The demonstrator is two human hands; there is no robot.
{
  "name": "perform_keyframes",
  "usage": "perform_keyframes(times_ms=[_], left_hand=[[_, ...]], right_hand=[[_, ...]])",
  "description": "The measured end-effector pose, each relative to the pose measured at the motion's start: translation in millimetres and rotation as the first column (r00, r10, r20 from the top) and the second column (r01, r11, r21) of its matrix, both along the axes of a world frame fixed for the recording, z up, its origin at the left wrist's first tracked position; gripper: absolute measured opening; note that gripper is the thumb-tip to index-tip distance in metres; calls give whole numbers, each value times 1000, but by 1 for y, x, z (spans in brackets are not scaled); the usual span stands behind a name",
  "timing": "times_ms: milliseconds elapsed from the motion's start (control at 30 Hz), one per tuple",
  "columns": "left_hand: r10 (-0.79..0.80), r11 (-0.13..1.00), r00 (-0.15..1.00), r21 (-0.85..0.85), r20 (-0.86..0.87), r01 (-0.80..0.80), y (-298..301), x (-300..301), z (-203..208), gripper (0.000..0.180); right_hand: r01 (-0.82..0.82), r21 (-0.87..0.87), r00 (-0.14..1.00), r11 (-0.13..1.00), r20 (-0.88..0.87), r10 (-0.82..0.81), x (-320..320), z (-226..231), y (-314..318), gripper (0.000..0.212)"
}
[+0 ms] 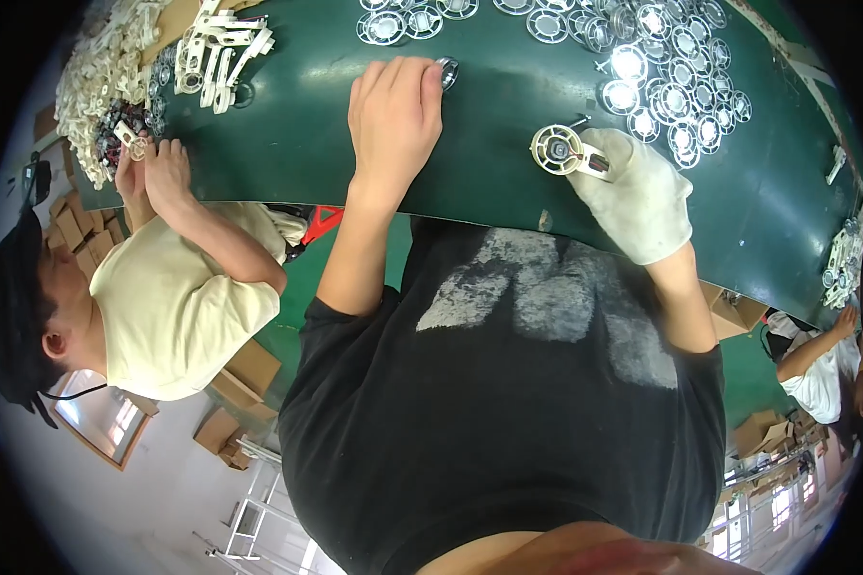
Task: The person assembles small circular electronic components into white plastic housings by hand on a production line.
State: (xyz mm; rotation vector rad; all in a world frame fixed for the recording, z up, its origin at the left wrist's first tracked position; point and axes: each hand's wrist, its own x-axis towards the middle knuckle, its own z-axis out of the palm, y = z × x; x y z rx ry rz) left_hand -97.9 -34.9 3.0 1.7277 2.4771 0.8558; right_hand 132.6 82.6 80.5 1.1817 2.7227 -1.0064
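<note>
My bare left hand (393, 115) is closed over the green table, its fingers curled and its thumb hidden. At its index finger a small silver-rimmed disc (448, 74) stands tilted, seemingly pinched there. In a white glove, my right hand (638, 196) grips a cream plastic fan housing (556, 149) by its handle. The housing's round spoked head points left, with a dark centre and a bit of red and black inside the handle. A thin dark pin or screw (581, 121) shows just above the head.
Silver-rimmed discs (676, 96) lie heaped at the far right, with several more (384, 27) at the far edge. Cream handle parts (222, 57) lie left, beside a large pile (96, 86). A co-worker (187, 316) handles a part on my left; another person (820, 369) works at far right.
</note>
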Motion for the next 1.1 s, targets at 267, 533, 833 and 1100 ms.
perform_keyframes(times_ms=[267,533,833,1100], left_hand=[[85,995,994,51,76,-89,8,-3,1,22],[-57,995,994,82,-89,64,20,4,-12,59],[-480,877,813,189,329,442,29,53,44,57],[-504,864,784,226,364,451,32,58,29,55]], right_hand=[[20,-18,999,1000,39,-20,7,-4,2,28],[65,-32,992,997,113,-60,3,5,9,28],[38,172,999,984,-5,-38,10,-6,6,20],[61,220,997,973,-49,-52,14,-10,7,18]])
